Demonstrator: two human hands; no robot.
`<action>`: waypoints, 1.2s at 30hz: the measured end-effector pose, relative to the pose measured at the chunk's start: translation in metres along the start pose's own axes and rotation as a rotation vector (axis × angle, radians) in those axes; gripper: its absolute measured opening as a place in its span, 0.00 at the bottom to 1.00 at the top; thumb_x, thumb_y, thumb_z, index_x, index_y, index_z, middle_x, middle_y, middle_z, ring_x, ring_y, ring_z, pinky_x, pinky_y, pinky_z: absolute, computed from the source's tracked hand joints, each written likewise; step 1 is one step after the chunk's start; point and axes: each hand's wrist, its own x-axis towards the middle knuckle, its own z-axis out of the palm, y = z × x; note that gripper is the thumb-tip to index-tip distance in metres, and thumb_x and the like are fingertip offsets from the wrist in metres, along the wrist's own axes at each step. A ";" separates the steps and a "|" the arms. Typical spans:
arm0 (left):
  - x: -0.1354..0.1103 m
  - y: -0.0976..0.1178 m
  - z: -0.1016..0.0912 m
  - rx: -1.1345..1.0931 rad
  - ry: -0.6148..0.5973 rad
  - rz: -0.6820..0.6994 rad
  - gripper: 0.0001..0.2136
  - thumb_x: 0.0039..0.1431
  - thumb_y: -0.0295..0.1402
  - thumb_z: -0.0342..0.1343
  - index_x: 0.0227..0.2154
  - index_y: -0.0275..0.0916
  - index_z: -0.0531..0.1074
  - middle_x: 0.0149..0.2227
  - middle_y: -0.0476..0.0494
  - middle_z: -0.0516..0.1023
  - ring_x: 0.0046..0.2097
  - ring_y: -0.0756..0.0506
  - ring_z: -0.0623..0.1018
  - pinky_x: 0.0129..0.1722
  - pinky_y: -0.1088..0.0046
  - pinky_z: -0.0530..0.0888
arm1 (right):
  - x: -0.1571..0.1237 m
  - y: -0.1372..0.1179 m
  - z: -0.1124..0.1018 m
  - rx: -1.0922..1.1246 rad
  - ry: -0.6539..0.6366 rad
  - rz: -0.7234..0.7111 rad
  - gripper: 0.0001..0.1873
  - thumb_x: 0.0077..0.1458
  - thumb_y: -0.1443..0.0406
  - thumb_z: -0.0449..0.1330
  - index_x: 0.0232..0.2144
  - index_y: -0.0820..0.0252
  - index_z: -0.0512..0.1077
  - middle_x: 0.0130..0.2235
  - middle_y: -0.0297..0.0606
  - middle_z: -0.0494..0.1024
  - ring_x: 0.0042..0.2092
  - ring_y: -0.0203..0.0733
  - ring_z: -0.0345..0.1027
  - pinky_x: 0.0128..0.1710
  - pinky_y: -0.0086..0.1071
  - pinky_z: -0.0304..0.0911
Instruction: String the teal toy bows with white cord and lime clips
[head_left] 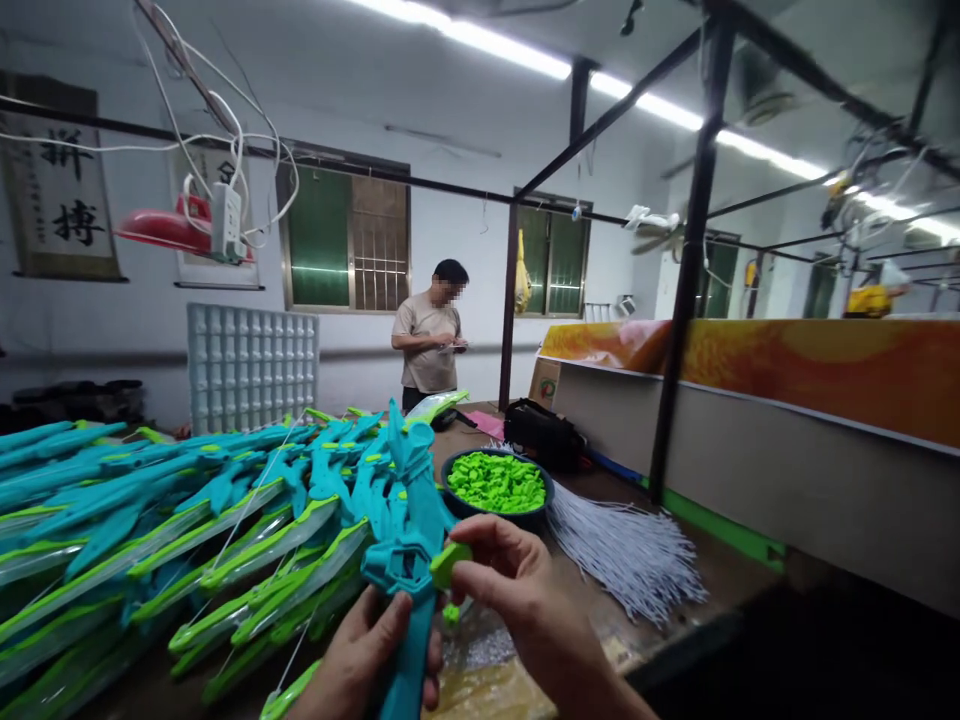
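Note:
My left hand [360, 645] is wrapped round the lower shaft of a teal plastic toy bow [421, 508], held upright with a hexagonal recess facing me. Between thumb and fingers, my right hand [517, 580] pinches a lime-green plastic piece [448, 564] at the right side of that recess. Whether the piece touches the bow I cannot tell. A smaller green part [451, 613] shows just below it. Behind the bow stands a dark bowl [550, 497] heaped with small green plastic parts [496, 480].
Many teal and green toy bows [247, 520] are piled at left. A bundle of white cords [626, 550] spreads right of the bowl. A black bag [544, 432] lies farther back. A dark post [686, 270] rises at right, and a person [431, 340] stands beyond the table.

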 end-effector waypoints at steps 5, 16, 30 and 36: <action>-0.013 -0.001 0.017 -0.037 0.007 0.038 0.24 0.53 0.53 0.66 0.42 0.39 0.71 0.24 0.45 0.80 0.23 0.46 0.78 0.24 0.74 0.72 | -0.016 0.009 0.017 -0.322 0.109 -0.330 0.10 0.51 0.62 0.71 0.35 0.58 0.77 0.31 0.33 0.75 0.32 0.39 0.70 0.33 0.30 0.66; -0.038 0.019 0.028 0.009 -0.106 -0.031 0.26 0.57 0.55 0.61 0.48 0.39 0.69 0.25 0.41 0.81 0.23 0.46 0.78 0.24 0.75 0.70 | -0.028 0.011 0.016 -0.747 0.170 -0.813 0.08 0.60 0.66 0.66 0.42 0.52 0.76 0.41 0.32 0.72 0.40 0.35 0.71 0.40 0.23 0.68; -0.040 0.029 0.028 0.120 -0.082 -0.073 0.32 0.58 0.57 0.59 0.52 0.35 0.62 0.25 0.43 0.80 0.24 0.47 0.76 0.24 0.76 0.68 | -0.023 0.001 0.017 -0.756 0.085 -0.735 0.05 0.59 0.65 0.67 0.38 0.53 0.76 0.38 0.31 0.72 0.37 0.33 0.70 0.37 0.22 0.66; -0.037 0.029 0.029 0.063 -0.096 -0.045 0.33 0.56 0.59 0.59 0.50 0.35 0.64 0.24 0.42 0.80 0.24 0.47 0.76 0.25 0.73 0.70 | -0.020 -0.005 0.018 -0.790 0.040 -0.719 0.07 0.57 0.70 0.67 0.37 0.55 0.74 0.38 0.31 0.71 0.39 0.34 0.70 0.39 0.23 0.66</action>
